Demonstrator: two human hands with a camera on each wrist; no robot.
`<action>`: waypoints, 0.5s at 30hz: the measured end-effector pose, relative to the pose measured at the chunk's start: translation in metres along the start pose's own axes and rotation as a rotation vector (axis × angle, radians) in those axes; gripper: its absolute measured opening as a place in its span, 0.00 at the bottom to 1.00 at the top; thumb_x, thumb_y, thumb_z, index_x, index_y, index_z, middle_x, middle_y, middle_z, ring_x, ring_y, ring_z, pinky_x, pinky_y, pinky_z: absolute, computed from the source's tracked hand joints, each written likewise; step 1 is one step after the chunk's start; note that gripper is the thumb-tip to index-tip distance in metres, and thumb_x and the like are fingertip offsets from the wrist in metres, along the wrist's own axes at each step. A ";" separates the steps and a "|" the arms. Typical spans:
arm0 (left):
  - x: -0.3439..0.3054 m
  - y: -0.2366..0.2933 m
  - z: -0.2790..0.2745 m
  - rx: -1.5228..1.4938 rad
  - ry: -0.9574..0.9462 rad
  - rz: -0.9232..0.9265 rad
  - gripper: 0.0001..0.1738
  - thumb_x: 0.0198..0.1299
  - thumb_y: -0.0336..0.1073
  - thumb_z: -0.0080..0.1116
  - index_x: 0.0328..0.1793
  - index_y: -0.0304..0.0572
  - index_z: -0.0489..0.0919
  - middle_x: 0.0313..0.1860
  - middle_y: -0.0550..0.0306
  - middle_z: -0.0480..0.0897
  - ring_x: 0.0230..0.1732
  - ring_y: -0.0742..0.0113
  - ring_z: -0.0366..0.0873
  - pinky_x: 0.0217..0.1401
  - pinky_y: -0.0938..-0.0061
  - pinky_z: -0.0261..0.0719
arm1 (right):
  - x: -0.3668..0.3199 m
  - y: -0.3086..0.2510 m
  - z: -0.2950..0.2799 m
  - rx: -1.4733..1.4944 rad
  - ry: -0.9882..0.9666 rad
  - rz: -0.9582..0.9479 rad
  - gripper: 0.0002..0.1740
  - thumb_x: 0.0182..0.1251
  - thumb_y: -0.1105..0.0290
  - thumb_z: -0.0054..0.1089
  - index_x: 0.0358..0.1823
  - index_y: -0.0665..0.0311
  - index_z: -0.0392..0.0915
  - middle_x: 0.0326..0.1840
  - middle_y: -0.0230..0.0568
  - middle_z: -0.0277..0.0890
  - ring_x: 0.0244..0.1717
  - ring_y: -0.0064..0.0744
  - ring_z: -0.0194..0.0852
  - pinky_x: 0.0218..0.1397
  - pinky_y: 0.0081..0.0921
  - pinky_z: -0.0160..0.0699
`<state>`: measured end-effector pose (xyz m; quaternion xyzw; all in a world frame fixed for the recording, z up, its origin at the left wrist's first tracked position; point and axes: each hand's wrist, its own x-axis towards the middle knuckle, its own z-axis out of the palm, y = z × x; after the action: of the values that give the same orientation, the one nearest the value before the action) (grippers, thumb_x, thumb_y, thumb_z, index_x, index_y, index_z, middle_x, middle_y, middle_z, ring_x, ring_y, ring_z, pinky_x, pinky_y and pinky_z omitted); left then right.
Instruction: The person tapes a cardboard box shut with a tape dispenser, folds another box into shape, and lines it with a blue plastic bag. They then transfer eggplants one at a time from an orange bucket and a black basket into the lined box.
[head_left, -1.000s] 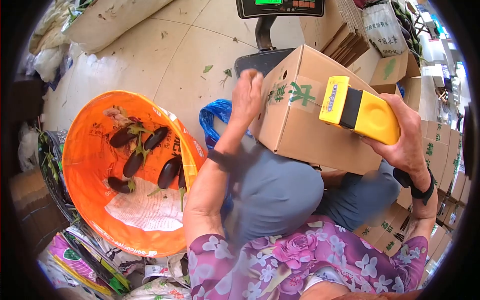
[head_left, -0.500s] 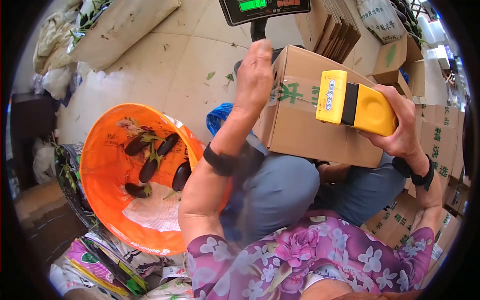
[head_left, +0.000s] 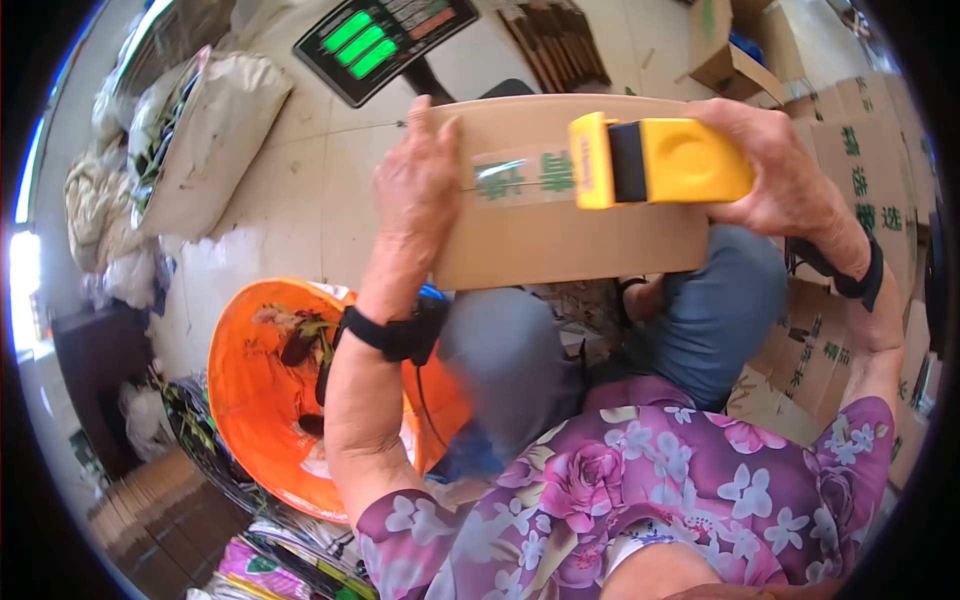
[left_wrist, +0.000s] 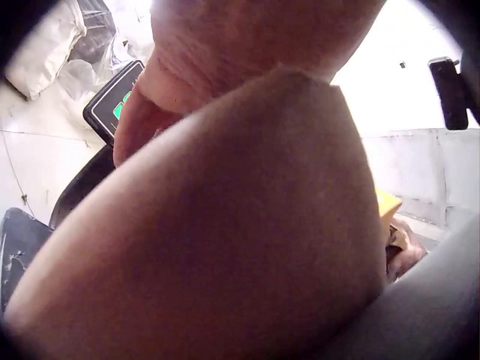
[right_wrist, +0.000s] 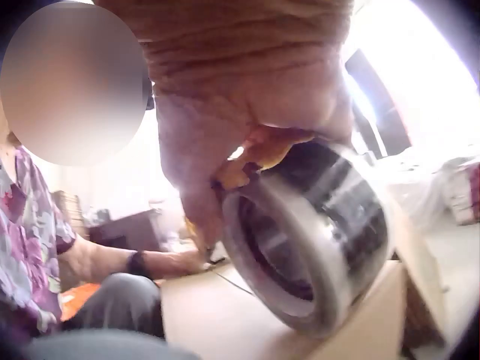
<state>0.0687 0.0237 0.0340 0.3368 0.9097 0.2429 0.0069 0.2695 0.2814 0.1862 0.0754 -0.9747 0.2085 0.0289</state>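
In the head view my right hand (head_left: 775, 165) grips a yellow tape dispenser (head_left: 695, 160) over the top of a closed cardboard box (head_left: 560, 240). The right wrist view shows the dispenser's roll of clear tape (right_wrist: 352, 225) just above the cardboard. A strip of clear tape (head_left: 505, 180) crosses green printing on the box. Against the box's left end lies my left hand (head_left: 415, 190), its thumb by the top edge; the box side (left_wrist: 225, 240) fills much of the left wrist view. The box overlaps the bent knees (head_left: 510, 340).
To the left stands an orange bucket (head_left: 235, 400) with eggplants inside. Beyond the box is a scale with a lit green display (head_left: 360, 45). Flattened cartons (head_left: 550, 45) stand at the back, an open carton (head_left: 735, 60) back right, and printed cartons (head_left: 860, 150) at right.
My left hand has come from above and beside the box onto its left end. The box has turned more level in view, and the dispenser stays in my right hand. The head view has shifted.
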 end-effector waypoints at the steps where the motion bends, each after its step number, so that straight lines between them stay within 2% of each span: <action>1: -0.001 -0.005 0.004 0.026 -0.025 0.011 0.28 0.72 0.51 0.48 0.70 0.43 0.67 0.36 0.35 0.84 0.39 0.35 0.83 0.42 0.45 0.79 | -0.019 0.015 -0.005 -0.056 0.015 0.012 0.35 0.42 0.67 0.78 0.55 0.67 0.74 0.47 0.54 0.80 0.48 0.54 0.82 0.54 0.37 0.81; 4: 0.004 -0.006 0.006 0.051 0.040 0.054 0.28 0.72 0.52 0.47 0.71 0.44 0.67 0.34 0.34 0.85 0.39 0.34 0.83 0.43 0.45 0.77 | -0.069 0.047 -0.009 -0.036 0.001 0.098 0.38 0.42 0.66 0.79 0.57 0.65 0.73 0.48 0.52 0.80 0.48 0.51 0.81 0.55 0.36 0.79; 6: 0.003 -0.005 0.001 -0.016 0.033 -0.077 0.29 0.72 0.53 0.46 0.73 0.46 0.66 0.35 0.34 0.85 0.39 0.33 0.83 0.45 0.45 0.77 | -0.098 0.068 0.000 -0.071 0.065 0.124 0.35 0.44 0.65 0.79 0.56 0.64 0.74 0.49 0.49 0.81 0.48 0.50 0.82 0.57 0.36 0.81; 8: 0.000 -0.003 -0.005 -0.017 0.011 -0.083 0.29 0.73 0.52 0.45 0.74 0.48 0.65 0.35 0.35 0.85 0.39 0.34 0.83 0.46 0.46 0.77 | -0.119 0.080 0.007 -0.012 0.071 0.233 0.35 0.44 0.66 0.80 0.56 0.64 0.74 0.49 0.48 0.81 0.49 0.49 0.82 0.57 0.35 0.81; 15: 0.002 0.000 -0.012 -0.103 0.037 -0.049 0.26 0.75 0.49 0.47 0.74 0.47 0.66 0.37 0.37 0.85 0.37 0.41 0.85 0.41 0.53 0.79 | -0.125 0.089 0.020 0.068 0.122 0.247 0.34 0.45 0.67 0.79 0.56 0.64 0.74 0.49 0.48 0.81 0.49 0.47 0.82 0.57 0.34 0.81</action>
<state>0.0655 0.0196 0.0446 0.3090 0.9039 0.2954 0.0131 0.3782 0.3706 0.1211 -0.0570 -0.9654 0.2474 0.0596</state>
